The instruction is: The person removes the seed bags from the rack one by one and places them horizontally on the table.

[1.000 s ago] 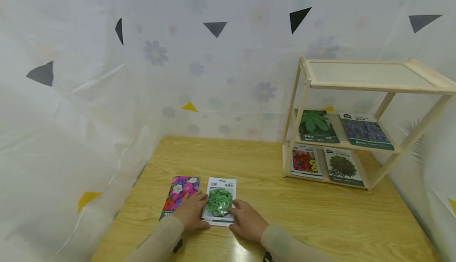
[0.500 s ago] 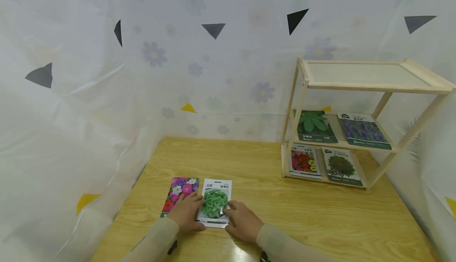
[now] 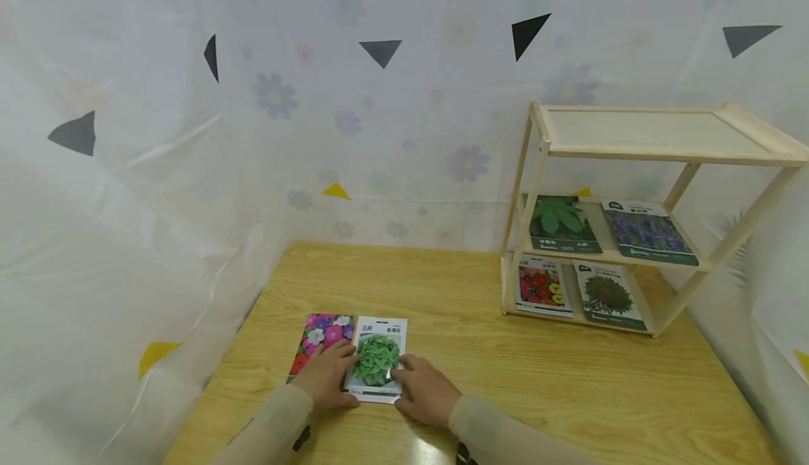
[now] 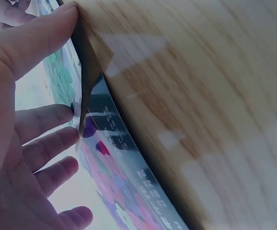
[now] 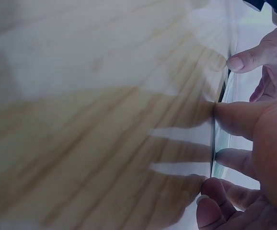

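Left hand: My left hand (image 3: pixel 325 377) is lying with its fingers loosely spread, not clenching; the fingertips are touching the left edge of the green-leaf packet (image 3: pixel 377 361), and the thumb is pointing to its near left corner.
Right hand: My right hand (image 3: pixel 430 391) is resting at the opposite edge of this same packet, fingers softly bending, not closing around it; whether it is pushing or only touching, I cannot tell.
Green-leaf packet: It is lying between my two hands, with the picture facing up.
Flower packet: The pink-and-red flower packet (image 3: pixel 314 338) is lying on the left of the first one, partly hiding under my left hand; the two borders are meeting or almost meeting, I cannot tell exactly.
Table: The wood-grain table (image 3: pixel 468 289) is supporting both packets and is extending beyond my hands.
Shelf: A pale wooden shelf (image 3: pixel 657 133) is standing ahead of my right hand, further to the right, well apart from it.
Shelf packets: On its middle level a broad-leaf packet (image 3: pixel 556 220) and a purple-flower packet (image 3: pixel 651 233) are lying; below them, a red-and-yellow packet (image 3: pixel 541 286) and a spiky-plant packet (image 3: pixel 608 295).
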Available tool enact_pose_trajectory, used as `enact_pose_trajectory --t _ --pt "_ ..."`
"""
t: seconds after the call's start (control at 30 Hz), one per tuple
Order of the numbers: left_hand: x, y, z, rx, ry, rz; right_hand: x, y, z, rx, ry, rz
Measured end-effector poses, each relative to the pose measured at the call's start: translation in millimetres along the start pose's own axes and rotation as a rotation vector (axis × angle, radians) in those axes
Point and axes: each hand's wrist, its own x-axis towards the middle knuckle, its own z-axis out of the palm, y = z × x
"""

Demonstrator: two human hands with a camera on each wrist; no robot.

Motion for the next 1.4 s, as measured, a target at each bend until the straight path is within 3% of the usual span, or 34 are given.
enact_pose_trajectory --t 0.67,1.17,1.4 --pt "-6.3 -2.7 -4.2 -0.031 -0.015 -0.007 1.6 -6 0 0.014 0.018 -0.009" --pt "-8.8 -3.1 -3.8 -0.037 -0.015 -0.018 0.3 0 9 0.02 0.09 -0.058" --pt "-9.9 -2.9 -7.4 -0.055 0.006 -0.002 -4.7 -1 4 0.045 0.027 -0.035"
